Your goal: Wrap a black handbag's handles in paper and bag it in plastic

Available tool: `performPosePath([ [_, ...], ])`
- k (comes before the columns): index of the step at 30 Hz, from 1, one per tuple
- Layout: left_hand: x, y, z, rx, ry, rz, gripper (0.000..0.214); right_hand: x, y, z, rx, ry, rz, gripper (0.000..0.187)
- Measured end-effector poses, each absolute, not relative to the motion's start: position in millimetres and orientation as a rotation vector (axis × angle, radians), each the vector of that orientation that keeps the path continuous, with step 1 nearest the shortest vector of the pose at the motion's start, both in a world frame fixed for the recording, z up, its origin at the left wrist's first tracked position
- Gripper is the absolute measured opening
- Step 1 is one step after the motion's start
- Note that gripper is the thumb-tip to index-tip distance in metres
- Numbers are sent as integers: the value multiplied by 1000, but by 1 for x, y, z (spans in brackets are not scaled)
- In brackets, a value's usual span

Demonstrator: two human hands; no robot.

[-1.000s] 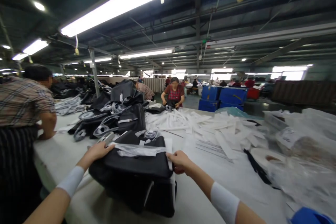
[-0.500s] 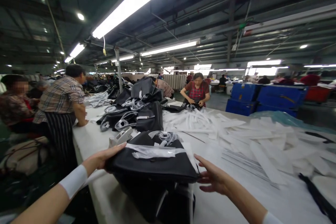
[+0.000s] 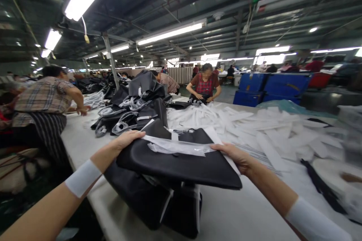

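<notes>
In front of me is a black bag (image 3: 181, 169) with a smooth wide flap, tilted up off the worktable. A whitish translucent plastic strip (image 3: 178, 147) lies across the flap. My left hand (image 3: 128, 140) is closed on the bag's upper left edge, thumb by the strip's left end. At the other side, my right hand (image 3: 233, 155) grips the right edge, its fingertips at the strip's right end. Fingers beneath the flap are hidden. More black material (image 3: 135, 192) hangs below the flap, and I cannot tell whether it is the same bag.
Behind the bag rises a pile of black bags (image 3: 147, 86) with coiled grey straps. Many white strips (image 3: 271, 131) spread over the worktable (image 3: 104, 214) to the right, near a white roll (image 3: 333, 177). One person (image 3: 46, 101) leans at left; another (image 3: 206, 84) works across the table.
My right hand, beside the bag with fingers apart before, now grips its right edge. The bag's flap has shifted right and lifted. The person at left has moved an arm, and my view has turned.
</notes>
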State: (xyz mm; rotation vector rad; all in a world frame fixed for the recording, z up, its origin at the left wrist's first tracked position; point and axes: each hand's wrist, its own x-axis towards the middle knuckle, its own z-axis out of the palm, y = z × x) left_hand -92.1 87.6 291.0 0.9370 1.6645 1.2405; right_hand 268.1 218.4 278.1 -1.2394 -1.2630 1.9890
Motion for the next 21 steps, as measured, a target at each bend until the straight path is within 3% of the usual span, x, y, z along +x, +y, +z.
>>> performPosePath([
  [5,7,108,314,1122,1446,1373,46,377,190,303,-1273,-1304,1551,46],
  [9,86,101,294,1220,1320,1376,50,463,144,293,-1357,-1271,1323,60],
  [13,143,80,224,1352,1322,1248,52,524,82,239,-1436,-1279,1188,69],
  [19,195,24,67,1306,1577,846,55,558,-9,97,-1759,-1288,1132,65],
  [21,200,4,36,1289,1666,785,58,560,-29,61,-1953,-1304,953,74],
])
